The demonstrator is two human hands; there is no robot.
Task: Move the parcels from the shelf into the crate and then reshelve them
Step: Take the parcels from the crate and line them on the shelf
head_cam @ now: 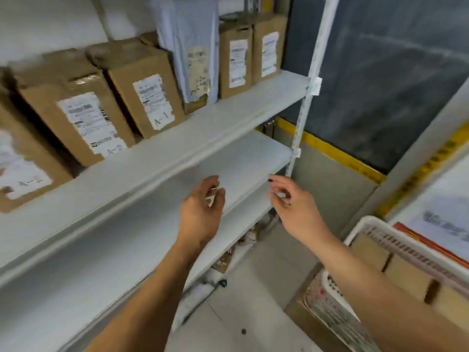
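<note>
Several brown cardboard parcels (76, 107) with white labels stand in a row on the upper white shelf (228, 115), along with a grey plastic mailer bag (193, 47). The shelf below (243, 161) is bare. My left hand (203, 212) and my right hand (291, 207) hover side by side in front of that lower shelf, fingers loosely curled and apart, holding nothing. A white slatted crate (375, 232) sits at the lower right with brown boxes (406, 273) inside it.
A white perforated shelf post (304, 97) rises at the right end of the shelves. Behind it is a dark panel with a yellow strip (337, 153). Small items lie on the floor under the shelves. A red-edged white sheet (441, 224) lies beyond the crate.
</note>
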